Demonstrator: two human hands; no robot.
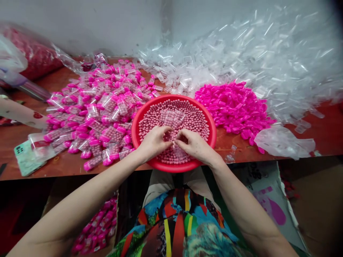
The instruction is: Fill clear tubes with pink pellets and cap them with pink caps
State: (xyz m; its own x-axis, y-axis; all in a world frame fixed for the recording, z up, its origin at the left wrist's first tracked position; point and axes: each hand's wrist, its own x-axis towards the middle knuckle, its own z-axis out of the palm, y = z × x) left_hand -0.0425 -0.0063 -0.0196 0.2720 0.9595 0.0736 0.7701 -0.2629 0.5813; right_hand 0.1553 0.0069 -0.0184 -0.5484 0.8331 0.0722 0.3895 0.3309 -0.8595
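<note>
A red basin [213,132] full of small pink beads [150,119] stands at the table's front edge. Over its middle, my left hand [158,141] has thumb and fingers curled together. Facing it closely, my right hand [193,143] is bent in a pinch. Whatever lies between the fingertips is too small and too hidden to make out. Just beyond them, a clear plastic container [173,117] with beads showing through rests on the bead layer. Left of the basin is a heap of filled clear containers with pink caps [107,107]. To its right, loose bright pink caps [235,109] are piled.
A large mound of clear plastic containers [241,60] covers the back right. A phone [28,159] lies at the left edge, near a red bag [32,53]. A crumpled plastic bag [284,141] sits at front right. Below the table, a box holds pink-capped containers [99,226].
</note>
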